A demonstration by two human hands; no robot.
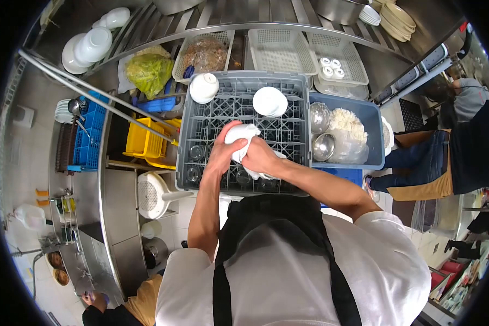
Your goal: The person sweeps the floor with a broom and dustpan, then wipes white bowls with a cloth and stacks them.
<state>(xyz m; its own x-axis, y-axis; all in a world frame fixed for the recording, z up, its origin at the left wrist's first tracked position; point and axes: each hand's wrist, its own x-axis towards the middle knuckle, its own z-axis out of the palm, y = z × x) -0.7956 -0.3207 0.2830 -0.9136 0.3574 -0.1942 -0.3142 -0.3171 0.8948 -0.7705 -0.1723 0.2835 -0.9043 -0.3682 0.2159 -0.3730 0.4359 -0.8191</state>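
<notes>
White cloth (243,142) gripped by both hands, left (221,155) and right (262,157), above grey rack (239,87)

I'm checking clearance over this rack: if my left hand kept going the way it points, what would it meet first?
Most likely the white cloth that the left hand already touches; past it, probably the overturned white bowl on the grey rack, though depth is unclear.

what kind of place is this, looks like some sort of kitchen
Most likely a restaurant's dishwashing area. The hands work a white cloth over a grey dish rack holding white bowls and glasses, beside a blue tub of metal bowls, under steel shelving.
</notes>
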